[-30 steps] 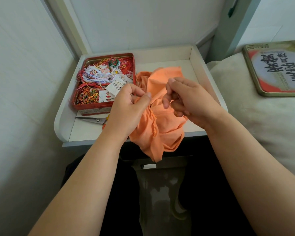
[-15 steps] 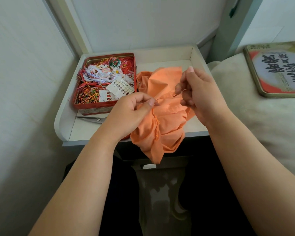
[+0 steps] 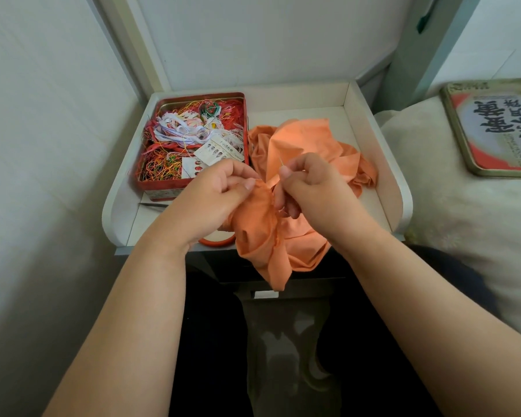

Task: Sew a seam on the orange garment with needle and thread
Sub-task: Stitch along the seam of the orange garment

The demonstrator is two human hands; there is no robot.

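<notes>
From my remote seat this reads as a home, most likely a bedroom corner. At centre frame I see a small white bedside-style table [image 3: 382, 164] with raised edges, tucked against plain pale walls. On the right of the frame lies cream quilted bedding [image 3: 451, 212] with a printed tin lid [image 3: 494, 127] resting on it, and a pale green bed-frame post [image 3: 415, 46] rises at the upper right. A red biscuit-type tin [image 3: 193, 139], left of centre, is stuffed with tangled coloured threads and needle cards: a household sewing box, not workshop stock.
</notes>
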